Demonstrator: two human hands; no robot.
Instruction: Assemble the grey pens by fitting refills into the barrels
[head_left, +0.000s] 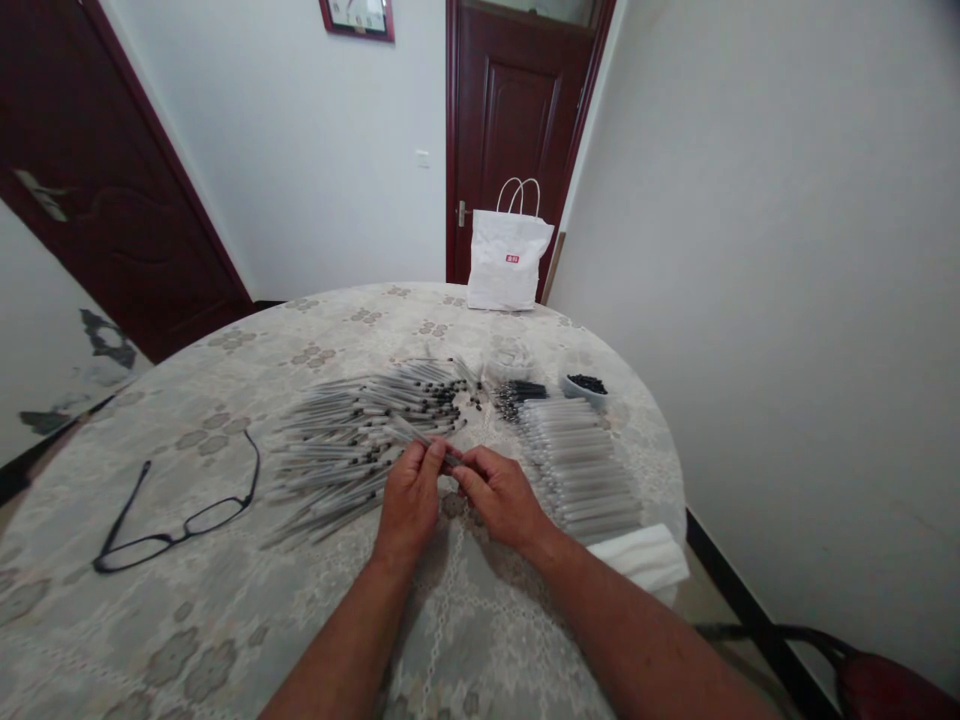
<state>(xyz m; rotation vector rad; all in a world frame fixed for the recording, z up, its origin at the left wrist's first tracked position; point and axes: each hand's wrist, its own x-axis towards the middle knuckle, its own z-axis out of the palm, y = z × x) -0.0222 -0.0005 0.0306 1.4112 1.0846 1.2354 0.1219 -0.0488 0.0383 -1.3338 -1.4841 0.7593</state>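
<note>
Grey and slim, the pen (409,431) is at the centre of the frame, slanting from upper left to lower right. I identify it as the item in hand. Grip status, left hand (411,500): thumb and fingers are closed narrowly around the pen. Grip status, right hand (501,495): thumb and forefinger are pinched at the pen's lower right end. The detail between the fingertips is too small for me to read.

Left of centre, I locate a fanned heap of pens (330,430), many with black ends facing right. Right of centre, translucent tubes (581,465) lie stacked side by side. A cluster of black parts (517,395) lies just above the tubes. To the upper right of this cluster stands a bowl (598,400) containing small black pieces (587,383).

Glasses (177,540) rest unfolded at the lower left. White cloth (646,560) lies below the tubes, partly behind the right forearm. At upper centre-right, a white bag (504,262) stands upright at the far edge of the table (300,610), before a dark red door (521,120).
</note>
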